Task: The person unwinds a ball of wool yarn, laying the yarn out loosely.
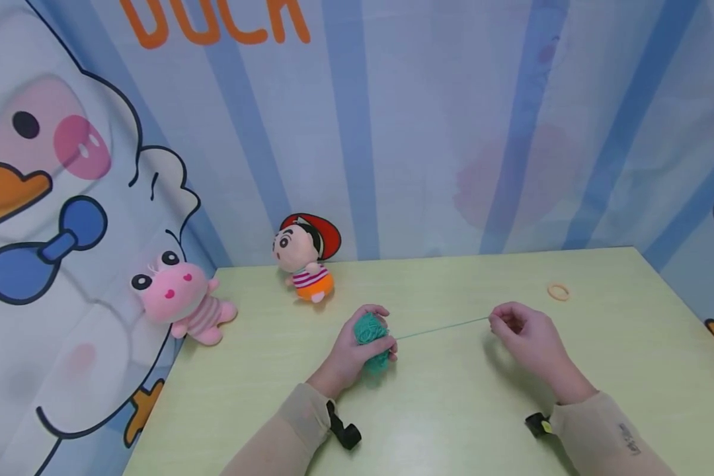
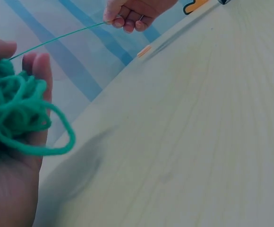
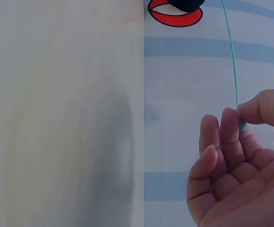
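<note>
A ball of green yarn [image 1: 370, 328] is gripped in the left hand [image 1: 357, 347], thumb across its front and fingers behind. In the left wrist view a loose loop of the yarn [image 2: 61, 127] sticks out from the ball. A thin strand [image 1: 443, 328] runs taut from the ball to the right hand [image 1: 529, 337], which pinches it between thumb and index finger. The right wrist view shows a short green end below the pinch of the right hand [image 3: 243, 161], with the other fingers curled loosely. Both hands are above the table.
A pink plush toy [image 1: 181, 297] lies at the table's left edge. A doll in a red cap [image 1: 306, 258] is at the back, left of centre. An orange ring [image 1: 558, 292] lies at the back right of the pale table [image 1: 452, 423]. A printed curtain hangs behind.
</note>
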`<action>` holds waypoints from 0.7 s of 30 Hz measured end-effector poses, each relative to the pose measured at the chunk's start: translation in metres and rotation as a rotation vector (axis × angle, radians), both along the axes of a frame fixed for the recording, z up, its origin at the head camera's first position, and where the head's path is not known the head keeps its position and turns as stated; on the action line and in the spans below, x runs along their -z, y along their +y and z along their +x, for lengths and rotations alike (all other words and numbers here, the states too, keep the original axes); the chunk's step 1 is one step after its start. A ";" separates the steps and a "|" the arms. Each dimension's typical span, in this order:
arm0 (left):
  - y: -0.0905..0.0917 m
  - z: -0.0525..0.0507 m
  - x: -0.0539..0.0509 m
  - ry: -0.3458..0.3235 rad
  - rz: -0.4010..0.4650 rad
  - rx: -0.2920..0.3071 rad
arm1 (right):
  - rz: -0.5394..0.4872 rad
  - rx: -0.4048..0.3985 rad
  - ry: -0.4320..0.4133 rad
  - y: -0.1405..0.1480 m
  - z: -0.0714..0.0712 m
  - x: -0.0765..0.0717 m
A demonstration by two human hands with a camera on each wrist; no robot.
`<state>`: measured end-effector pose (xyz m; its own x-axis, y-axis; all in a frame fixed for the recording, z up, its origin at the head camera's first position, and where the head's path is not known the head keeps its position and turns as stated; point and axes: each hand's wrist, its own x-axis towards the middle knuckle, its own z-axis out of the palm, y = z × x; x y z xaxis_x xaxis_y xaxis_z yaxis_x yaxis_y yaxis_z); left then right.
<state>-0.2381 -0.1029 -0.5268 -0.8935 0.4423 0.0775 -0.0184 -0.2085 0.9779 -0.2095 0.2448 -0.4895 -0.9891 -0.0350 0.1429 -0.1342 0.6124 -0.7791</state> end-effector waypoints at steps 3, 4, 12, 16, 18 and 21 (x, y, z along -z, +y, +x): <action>-0.001 -0.001 0.000 0.004 -0.005 0.006 | 0.000 0.010 0.009 0.006 -0.002 0.001; -0.001 -0.001 0.000 0.006 -0.002 0.001 | 0.001 0.015 0.011 0.007 -0.003 0.001; -0.003 -0.001 0.001 -0.030 0.092 0.008 | 0.043 0.071 0.006 0.023 -0.004 0.003; -0.003 -0.001 -0.001 -0.053 0.105 -0.002 | 0.077 0.095 -0.001 0.033 -0.004 0.004; -0.003 -0.001 -0.001 -0.054 0.103 -0.013 | 0.095 0.103 0.001 0.038 -0.004 0.005; -0.004 -0.002 -0.001 -0.064 0.106 -0.030 | 0.128 0.121 0.003 0.047 -0.005 0.006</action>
